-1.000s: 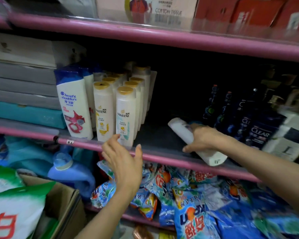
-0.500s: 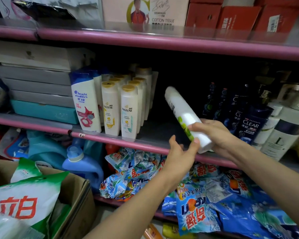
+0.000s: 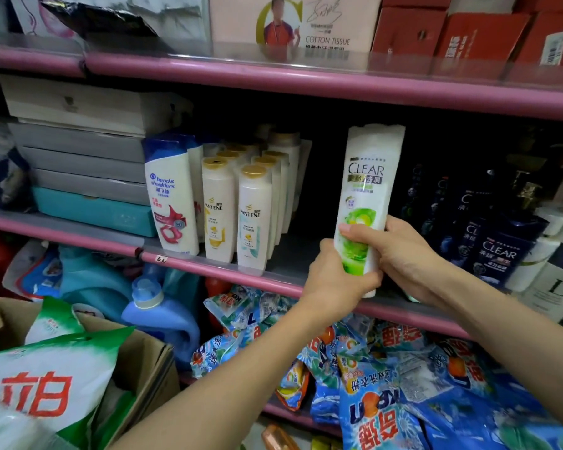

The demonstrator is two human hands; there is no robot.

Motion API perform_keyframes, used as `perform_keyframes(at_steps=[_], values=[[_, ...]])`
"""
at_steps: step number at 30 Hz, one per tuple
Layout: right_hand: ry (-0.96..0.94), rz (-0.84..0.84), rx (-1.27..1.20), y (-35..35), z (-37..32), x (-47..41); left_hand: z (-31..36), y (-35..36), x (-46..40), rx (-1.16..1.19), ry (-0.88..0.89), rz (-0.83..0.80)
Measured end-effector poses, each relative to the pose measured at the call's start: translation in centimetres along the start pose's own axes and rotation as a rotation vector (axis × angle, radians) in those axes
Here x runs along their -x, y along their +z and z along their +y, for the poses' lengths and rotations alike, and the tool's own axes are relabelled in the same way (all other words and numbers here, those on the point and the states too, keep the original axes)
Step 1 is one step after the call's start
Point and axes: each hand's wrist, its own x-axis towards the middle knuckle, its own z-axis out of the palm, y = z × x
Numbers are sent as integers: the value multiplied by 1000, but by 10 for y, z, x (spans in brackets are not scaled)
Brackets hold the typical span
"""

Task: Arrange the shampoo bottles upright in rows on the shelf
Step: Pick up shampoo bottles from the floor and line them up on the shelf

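Now, both hands: the left hand (image 3: 337,280) and the right hand (image 3: 403,254) hold one white and green Clear bottle (image 3: 368,203) between them, in front of the pink shelf (image 3: 228,271).
Left grip: fingers curled round the bottle's lower end from the left, pinching it near the base.
Right grip: wrapped round the lower half from the right, thumb pressed flat across the green label, fingers behind the bottle and out of sight.
Held bottle: upright, label facing the camera, its flat end at the top; whether its base touches the shelf I cannot tell, since the hands cover it.
Left of the grip: a bare strip of shelf, then Pantene bottles (image 3: 254,219) standing upright in rows running back into the shelf, gold caps up.
Further left of the grip: a Head & Shoulders bottle (image 3: 173,199) upright at the shelf's front edge, just beside the Pantene rows, with another behind it.
Right of the grip: dark blue Clear bottles (image 3: 498,251) standing in rows, close to the right hand.
Far right: white pump bottles (image 3: 553,284) beside the dark ones.
Far left: stacked flat boxes (image 3: 85,157) on the same shelf.
Below the grip: blue detergent bags (image 3: 381,394) heaped on the lower shelf.
Lower left: a cardboard box (image 3: 140,362) holding green and white bags.
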Motion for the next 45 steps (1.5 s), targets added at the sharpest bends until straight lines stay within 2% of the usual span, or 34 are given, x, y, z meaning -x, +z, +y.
perform_keyframes(at_steps=[3, 6, 12, 15, 19, 28, 45], values=[[-60, 33, 180, 8, 0, -12, -11, 0, -15, -131, -1, 146], [-152, 50, 308, 15, -2, -29, -21, 1, -32, -198, 0, 219], [-161, 27, 302, 25, 15, -65, -42, -3, -64, -449, -112, 377], [-175, 32, 285, 33, 32, -75, -56, -1, -67, -598, -120, 466], [-186, 88, 305, 41, 59, -79, -67, 2, -71, -684, -119, 525], [-221, 254, 399, 52, 75, -89, -68, 6, -83, -731, -161, 586], [-230, 203, 367, 57, 76, -89, -74, 13, -82, -704, -232, 661]])
